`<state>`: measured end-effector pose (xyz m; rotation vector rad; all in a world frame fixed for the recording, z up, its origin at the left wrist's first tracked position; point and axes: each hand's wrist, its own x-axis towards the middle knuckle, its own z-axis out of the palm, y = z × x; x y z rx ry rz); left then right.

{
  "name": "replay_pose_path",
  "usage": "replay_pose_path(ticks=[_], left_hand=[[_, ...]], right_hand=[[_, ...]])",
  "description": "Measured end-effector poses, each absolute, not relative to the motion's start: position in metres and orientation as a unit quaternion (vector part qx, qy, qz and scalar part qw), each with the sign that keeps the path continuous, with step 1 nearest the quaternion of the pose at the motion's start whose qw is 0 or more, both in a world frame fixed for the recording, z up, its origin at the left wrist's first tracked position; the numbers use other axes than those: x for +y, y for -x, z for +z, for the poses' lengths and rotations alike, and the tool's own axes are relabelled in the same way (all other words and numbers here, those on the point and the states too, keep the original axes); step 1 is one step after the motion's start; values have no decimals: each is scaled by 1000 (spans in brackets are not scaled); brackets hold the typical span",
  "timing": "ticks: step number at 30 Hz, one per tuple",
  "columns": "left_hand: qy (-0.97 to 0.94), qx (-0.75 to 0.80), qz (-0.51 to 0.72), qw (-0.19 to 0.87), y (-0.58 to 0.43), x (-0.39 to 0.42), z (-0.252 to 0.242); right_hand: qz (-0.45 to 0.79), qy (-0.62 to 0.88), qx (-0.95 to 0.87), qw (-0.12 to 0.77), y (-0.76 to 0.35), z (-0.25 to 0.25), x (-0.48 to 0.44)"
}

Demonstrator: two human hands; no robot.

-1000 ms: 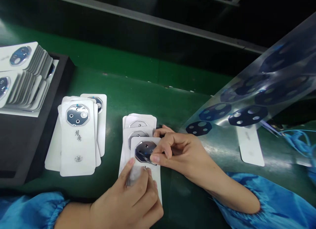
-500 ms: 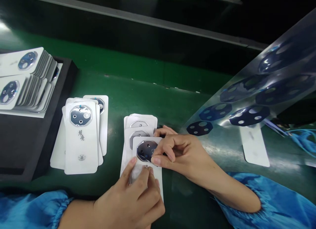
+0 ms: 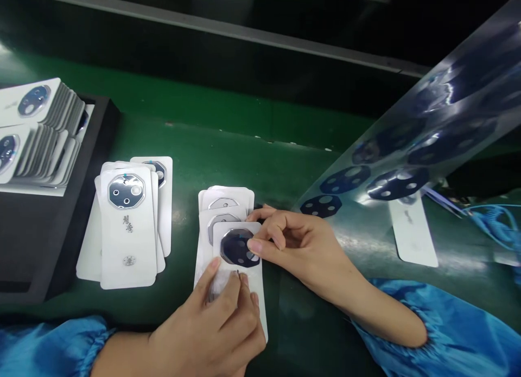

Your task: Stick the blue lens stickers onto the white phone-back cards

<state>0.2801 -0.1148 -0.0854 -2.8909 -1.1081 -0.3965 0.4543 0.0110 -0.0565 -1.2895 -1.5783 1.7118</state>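
Green counter point(image 3: 252, 160) | dark octagonal lens cover point(image 3: 235, 248) on white backing card point(image 3: 258, 306), long axis running away from the person | right hand point(image 3: 303, 241) nearer, pinched, fingertips on the cover's right edge | left hand point(image 3: 207, 325) curled, gripping the card's lower part

matt wht card point(image 3: 256, 274), glossy plastic film point(image 3: 407, 141)
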Motion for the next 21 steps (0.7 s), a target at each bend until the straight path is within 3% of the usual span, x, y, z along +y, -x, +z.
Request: replay_pose_path(ticks=[21], left_hand=[[922,-364,-130,2,-282,-115,-87]], right_hand=[[612,474,-595,216,-455,-58,11]])
